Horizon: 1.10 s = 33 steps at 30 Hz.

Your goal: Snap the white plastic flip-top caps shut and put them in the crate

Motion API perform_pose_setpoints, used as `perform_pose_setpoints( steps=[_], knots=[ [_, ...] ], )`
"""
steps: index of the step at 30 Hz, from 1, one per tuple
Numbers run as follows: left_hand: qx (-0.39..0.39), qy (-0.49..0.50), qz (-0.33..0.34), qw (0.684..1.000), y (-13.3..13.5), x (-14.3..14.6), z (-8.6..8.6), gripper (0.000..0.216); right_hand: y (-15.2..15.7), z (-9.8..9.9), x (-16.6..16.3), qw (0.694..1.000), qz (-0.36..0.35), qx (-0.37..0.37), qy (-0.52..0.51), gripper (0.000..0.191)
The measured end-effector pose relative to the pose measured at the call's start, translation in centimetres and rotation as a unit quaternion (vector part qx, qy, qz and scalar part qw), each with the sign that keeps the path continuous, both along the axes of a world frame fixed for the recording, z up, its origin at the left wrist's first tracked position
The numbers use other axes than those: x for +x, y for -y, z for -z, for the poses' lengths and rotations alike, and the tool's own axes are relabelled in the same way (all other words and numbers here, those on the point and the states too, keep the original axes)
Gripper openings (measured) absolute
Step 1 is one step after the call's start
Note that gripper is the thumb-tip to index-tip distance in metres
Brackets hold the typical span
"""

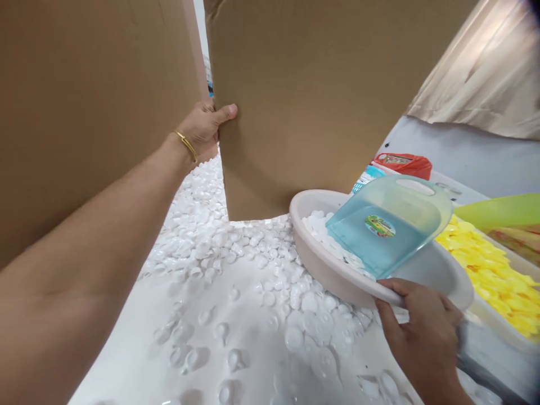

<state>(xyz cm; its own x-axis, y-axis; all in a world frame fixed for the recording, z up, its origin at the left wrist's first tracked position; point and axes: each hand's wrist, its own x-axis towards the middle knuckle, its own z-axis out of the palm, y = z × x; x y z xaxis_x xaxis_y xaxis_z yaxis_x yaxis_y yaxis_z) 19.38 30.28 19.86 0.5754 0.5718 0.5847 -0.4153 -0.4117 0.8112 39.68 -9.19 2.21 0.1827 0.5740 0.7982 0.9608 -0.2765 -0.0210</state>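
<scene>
My left hand point(206, 126) grips the edge of an upright brown cardboard sheet point(304, 101), thumb on its near face and fingers hidden behind. At the lower right, my right hand point(422, 332) pinches the rim of a pale plastic basin point(333, 281). Inside the basin rest small white plastic pieces point(320, 225) and a translucent blue-green scoop point(358, 236) with a handle slot and a colourful sticker. Many small white plastic spoon-like pieces point(236, 242) are heaped over the white table point(169, 315), with looser ones scattered toward the front.
Another large brown cardboard panel point(84, 84) fills the left side. Right of the basin stands a container of yellow pieces point(485, 259), beside a lime-green container point(502, 211). A red plastic bag point(405, 165) lies behind, below a beige curtain point(485, 73).
</scene>
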Motion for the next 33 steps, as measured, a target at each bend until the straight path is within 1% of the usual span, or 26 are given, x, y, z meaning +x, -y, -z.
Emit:
perform_pose_setpoints(
  steps=[2, 4, 7, 9, 11, 15, 17, 19, 22, 24, 26, 29, 33],
  knots=[
    [-0.006, -0.031, -0.009, 0.999, -1.0, -0.9, -0.9, 0.032, -0.6, -0.1, -1.0, 1.0, 0.005, 0.002, 0.006, 0.017],
    [-0.001, -0.058, -0.028, 0.998, -1.9, -2.7, -1.6, 0.024, -1.4, -0.1, -1.8, 1.0, 0.006, 0.011, 0.008, 0.015],
    [0.02, -0.091, -0.077, 0.993, -2.5, -5.5, -1.7, 0.027, -2.9, 0.0, -2.5, 1.0, 0.008, 0.022, 0.012, 0.011],
    [0.034, -0.092, -0.116, 0.988, -2.5, -6.7, -0.9, 0.039, -3.9, 0.2, -2.6, 0.999, 0.009, 0.026, 0.019, 0.01],
    [0.027, -0.094, -0.131, 0.987, -2.0, -6.9, 0.5, 0.047, -4.9, 0.4, -2.6, 0.999, 0.009, 0.03, 0.024, 0.01],
    [-0.031, -0.145, -0.106, 0.983, -0.3, -5.8, 3.8, 0.042, -6.4, 0.3, -2.5, 0.999, -0.003, 0.035, 0.017, 0.01],
    [-0.033, -0.143, -0.103, 0.984, 0.7, -5.3, 4.7, 0.045, -6.5, 0.2, -2.4, 0.999, -0.015, 0.036, 0.008, 0.011],
    [-0.032, -0.123, -0.098, 0.987, 1.5, -5.3, 4.8, 0.05, -6.2, 0.0, -2.4, 0.999, -0.021, 0.038, -0.003, 0.01],
    [-0.036, -0.074, -0.098, 0.992, 2.0, -6.6, 4.3, 0.056, -5.2, -0.1, -2.2, 0.999, -0.02, 0.039, -0.016, 0.011],
    [-0.046, -0.045, -0.116, 0.991, 2.0, -8.0, 4.0, 0.06, -4.5, -0.1, -2.1, 0.999, -0.023, 0.038, -0.016, 0.012],
    [-0.064, -0.032, -0.14, 0.987, 1.8, -9.3, 4.1, 0.064, -4.1, -0.1, -2.0, 0.999, -0.032, 0.032, -0.009, 0.013],
    [-0.079, -0.061, -0.158, 0.982, 1.6, -10.3, 4.8, 0.068, -4.2, 0.0, -2.3, 0.999, -0.034, 0.022, 0.005, 0.019],
    [-0.075, -0.146, -0.144, 0.976, 2.1, -9.5, 5.6, 0.06, -5.3, -0.3, -3.6, 0.999, -0.033, 0.001, 0.009, 0.025]
  ],
)
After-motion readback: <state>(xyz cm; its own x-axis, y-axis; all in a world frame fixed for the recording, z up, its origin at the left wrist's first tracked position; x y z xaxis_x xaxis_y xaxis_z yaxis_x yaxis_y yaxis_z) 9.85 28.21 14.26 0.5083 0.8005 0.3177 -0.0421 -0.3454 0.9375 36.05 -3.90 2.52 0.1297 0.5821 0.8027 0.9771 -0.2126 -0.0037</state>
